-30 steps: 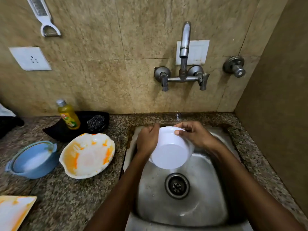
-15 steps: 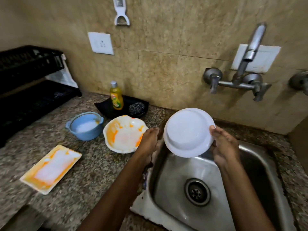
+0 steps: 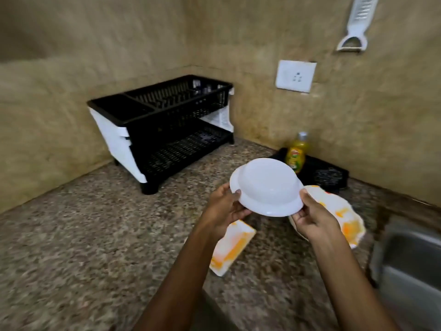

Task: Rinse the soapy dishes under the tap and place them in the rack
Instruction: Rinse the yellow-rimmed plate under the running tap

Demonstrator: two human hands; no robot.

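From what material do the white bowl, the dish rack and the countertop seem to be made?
White bowl: probably plastic or melamine, smooth and matte white, with little glare.
Dish rack: moulded plastic, black slotted baskets on white side panels.
Countertop: likely polished granite, speckled brown and grey grain.

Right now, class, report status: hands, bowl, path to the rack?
Both hands grip the bowl, upside down. Rack ahead, apparently empty. Nothing between.
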